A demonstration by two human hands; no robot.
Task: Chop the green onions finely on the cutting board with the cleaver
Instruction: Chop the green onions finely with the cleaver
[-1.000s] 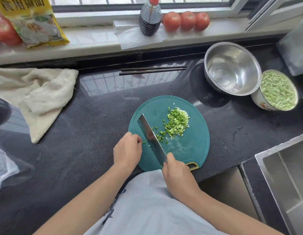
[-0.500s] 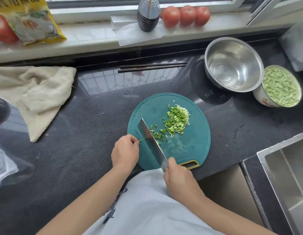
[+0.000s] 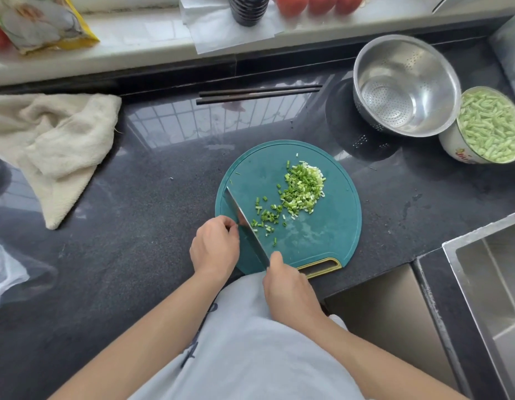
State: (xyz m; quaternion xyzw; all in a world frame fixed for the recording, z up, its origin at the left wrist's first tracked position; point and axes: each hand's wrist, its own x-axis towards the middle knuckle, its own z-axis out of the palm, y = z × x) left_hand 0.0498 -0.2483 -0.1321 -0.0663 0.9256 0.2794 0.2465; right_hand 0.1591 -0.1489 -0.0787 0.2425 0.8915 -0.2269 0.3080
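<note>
The right hand (image 3: 290,287) grips the cleaver (image 3: 246,226), blade down on the cutting board (image 3: 331,235). The left hand (image 3: 214,245), fingers curled, seems to pinch the last stub against it; chopped green onions (image 3: 303,187) lie piled clear beyond.

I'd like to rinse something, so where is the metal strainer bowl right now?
In the head view the metal strainer bowl stands on the dark counter at the far right, beyond the cutting board and right beside the bowl of cut green beans.
</note>
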